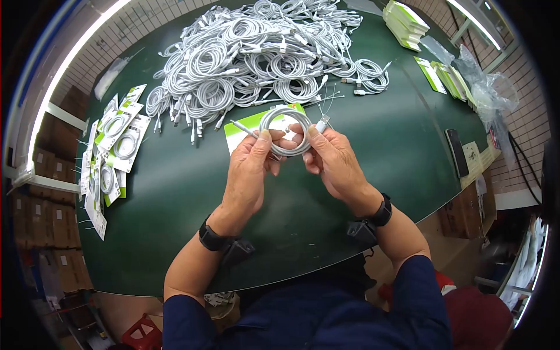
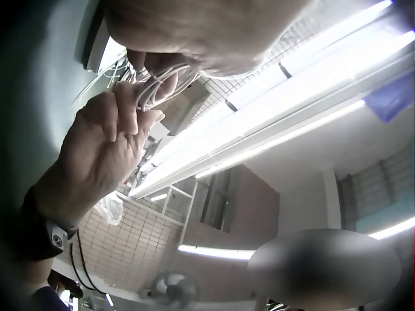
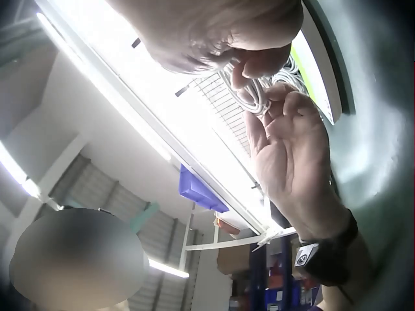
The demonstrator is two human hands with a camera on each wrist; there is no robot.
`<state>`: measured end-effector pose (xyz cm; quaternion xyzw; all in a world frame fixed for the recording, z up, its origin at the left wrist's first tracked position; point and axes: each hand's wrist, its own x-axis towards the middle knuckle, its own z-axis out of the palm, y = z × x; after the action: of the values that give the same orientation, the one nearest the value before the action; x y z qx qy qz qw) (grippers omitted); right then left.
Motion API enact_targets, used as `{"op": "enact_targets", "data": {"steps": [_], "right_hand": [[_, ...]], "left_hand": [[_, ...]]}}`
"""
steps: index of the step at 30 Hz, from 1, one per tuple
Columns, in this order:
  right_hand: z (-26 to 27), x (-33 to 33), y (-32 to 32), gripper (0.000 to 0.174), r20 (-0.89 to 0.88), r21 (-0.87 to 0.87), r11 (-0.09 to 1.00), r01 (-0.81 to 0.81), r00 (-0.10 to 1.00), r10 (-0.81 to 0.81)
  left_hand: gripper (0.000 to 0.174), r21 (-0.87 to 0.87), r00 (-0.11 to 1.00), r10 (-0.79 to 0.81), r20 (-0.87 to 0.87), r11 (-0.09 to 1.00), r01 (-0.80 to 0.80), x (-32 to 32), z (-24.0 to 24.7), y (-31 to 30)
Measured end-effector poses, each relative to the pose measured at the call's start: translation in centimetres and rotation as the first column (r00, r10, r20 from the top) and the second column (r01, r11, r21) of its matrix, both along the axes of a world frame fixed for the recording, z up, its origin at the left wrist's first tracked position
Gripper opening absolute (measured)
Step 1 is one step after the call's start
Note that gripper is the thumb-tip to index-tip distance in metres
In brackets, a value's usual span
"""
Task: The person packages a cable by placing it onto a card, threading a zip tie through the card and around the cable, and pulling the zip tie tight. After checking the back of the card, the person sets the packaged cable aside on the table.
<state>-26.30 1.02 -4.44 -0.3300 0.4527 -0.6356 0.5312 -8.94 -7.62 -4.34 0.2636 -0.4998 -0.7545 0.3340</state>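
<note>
- Coiled white cable (image 1: 284, 131) is held between my two hands, raised a little over the green table (image 1: 379, 175) and right above a green-and-white card (image 1: 234, 142) lying flat there.
- My left hand (image 1: 248, 169) pinches the left side of the loop, thumb on top and fingers curled underneath.
- My right hand (image 1: 333, 158) pinches the right side. Its thumb points up toward the connector (image 1: 322, 122) that sticks out at the top.
- The other plug (image 1: 240, 126) pokes out to the upper left, past my left thumb.
- To do this well, I think both pinches should be firm enough that the turns cannot spring apart. The strands should lie side by side, not crossed.
- Both loose ends are best kept on the outside of the ring, and the ring close over the card.
- The big pile of cables (image 1: 262, 52) lies well behind, so nothing should snag.
- I can read no writing. The packed cards (image 1: 116, 146) at the left show only green and white print, too small to make out.
- The mark on my wristband clasp (image 3: 303, 257) is also too small to read.
</note>
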Motion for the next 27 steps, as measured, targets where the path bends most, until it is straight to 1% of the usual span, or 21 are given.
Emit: {"op": "enact_targets", "data": {"steps": [1,2,4,5,8,10,11,13,14,16,17,20,22,23,25,26,27], "right_hand": [[-0.6,-0.5,-0.1,0.045,0.074,-0.029,0.998,-0.05,0.996,0.052],[-0.9,-0.7,-0.3,0.044,0.147,-0.063,0.993,-0.099,0.983,0.107],[0.1,-0.3,-0.2,0.043,0.232,-0.071,0.993,-0.099,0.966,0.113],[0.4,-0.1,-0.2,0.043,0.275,-0.075,0.992,-0.098,0.955,0.115],[-0.8,0.1,-0.3,0.044,0.317,-0.116,0.985,-0.131,0.935,0.161],[-0.5,0.8,-0.4,0.042,0.443,-0.14,0.986,-0.091,0.885,0.145],[-0.4,1.1,-0.5,0.041,0.504,-0.15,0.986,-0.07,0.853,0.137],[-0.8,1.3,-0.4,0.038,0.488,-0.18,0.981,-0.067,0.86,0.149],[-0.9,1.3,-0.3,0.037,0.48,-0.196,0.979,-0.063,0.864,0.152],[-0.8,1.3,-0.1,0.036,0.412,-0.161,0.986,-0.05,0.904,0.113],[-0.7,1.2,-0.2,0.036,0.377,-0.144,0.989,-0.043,0.921,0.095],[-1.1,1.0,-0.5,0.036,0.289,-0.071,0.989,-0.129,0.946,0.144],[-0.8,1.0,-0.5,0.037,0.132,-0.032,0.987,-0.156,0.978,0.159],[-0.8,1.0,-0.5,0.037,0.055,-0.012,0.986,-0.164,0.985,0.164],[-1.2,0.3,-0.6,0.038,-0.102,-0.018,0.966,-0.259,0.961,0.256],[-1.3,0.2,-0.7,0.039,-0.181,-0.013,0.952,-0.305,0.937,0.298],[-0.9,0.2,-0.6,0.037,-0.175,-0.004,0.945,-0.326,0.931,0.32]], "left_hand": [[0.036,0.075,1.0,0.024,-0.015,0.997,-0.023,-0.1,0.3,0.0],[0.035,0.176,0.995,0.088,-0.054,0.981,-0.077,-0.4,0.7,0.1],[0.035,0.375,0.968,0.225,-0.109,0.911,-0.169,-1.4,1.9,0.6],[0.036,0.394,0.967,0.199,-0.162,0.911,-0.121,-1.2,1.7,0.4],[0.038,0.429,0.936,0.113,-0.334,0.902,0.044,-0.3,0.3,-0.5],[0.04,0.426,0.881,0.05,-0.47,0.888,0.176,0.1,-0.5,-1.2],[0.041,0.427,0.861,0.039,-0.507,0.879,0.212,0.3,-0.8,-1.5],[0.044,0.422,0.815,0.012,-0.579,0.86,0.287,0.5,-0.5,-1.8],[0.044,0.434,0.858,0.043,-0.512,0.875,0.215,0.4,-0.3,-1.6],[0.046,0.442,0.923,0.114,-0.368,0.894,0.066,0.0,0.9,-0.7],[0.046,0.416,0.94,0.103,-0.325,0.908,0.045,0.1,1.0,-0.7],[0.046,0.307,0.979,0.089,-0.184,0.951,-0.029,0.5,1.3,-1.0],[0.048,0.192,0.991,0.106,-0.081,0.977,-0.088,0.9,1.4,-1.1],[0.046,0.155,0.993,0.084,-0.086,0.985,-0.07,1.2,1.0,-1.2],[0.043,0.082,0.995,0.035,-0.094,0.996,-0.027,1.9,0.3,-1.3],[0.041,-0.016,1.0,0.025,0.002,1.0,-0.025,2.1,0.2,-1.2],[0.04,-0.112,0.995,0.023,0.097,0.994,-0.012,2.3,0.4,-0.7]]}}
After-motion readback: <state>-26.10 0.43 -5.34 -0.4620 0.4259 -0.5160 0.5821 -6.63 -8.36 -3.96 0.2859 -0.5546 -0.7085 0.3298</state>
